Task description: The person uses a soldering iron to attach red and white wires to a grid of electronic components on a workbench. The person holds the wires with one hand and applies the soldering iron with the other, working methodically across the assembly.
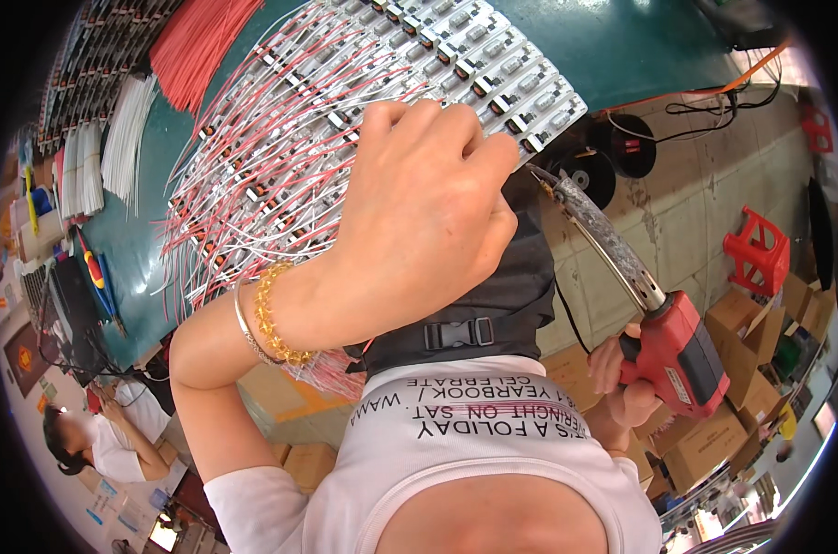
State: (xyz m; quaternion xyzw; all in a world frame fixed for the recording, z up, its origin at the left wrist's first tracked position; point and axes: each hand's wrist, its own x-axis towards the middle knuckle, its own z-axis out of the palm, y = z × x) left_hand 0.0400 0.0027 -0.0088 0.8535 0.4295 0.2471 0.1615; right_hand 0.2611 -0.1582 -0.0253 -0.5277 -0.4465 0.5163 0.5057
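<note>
My left hand [424, 198] is closed above the near edge of a panel of small silver-grey modules [507, 69]. Its fingertips are tucked out of sight, so what they pinch, if anything, cannot be seen. Many thin red and white wires [281, 152] fan across the modules to the left of this hand. My right hand [617, 374] is wrapped around the red and black handle of a soldering gun [682, 360]. The gun's metal barrel slants up and left, and its tip is close to the panel's right corner, just right of my left knuckles.
On the green table [613, 46] lie bundles of red wires [197, 51] and white wires [128, 134], plus red-and-blue-handled pliers [96, 268]. Black reels [590, 175], a red stool [756, 249] and cardboard boxes [705, 448] stand at the right. Another person [128, 425] sits at lower left.
</note>
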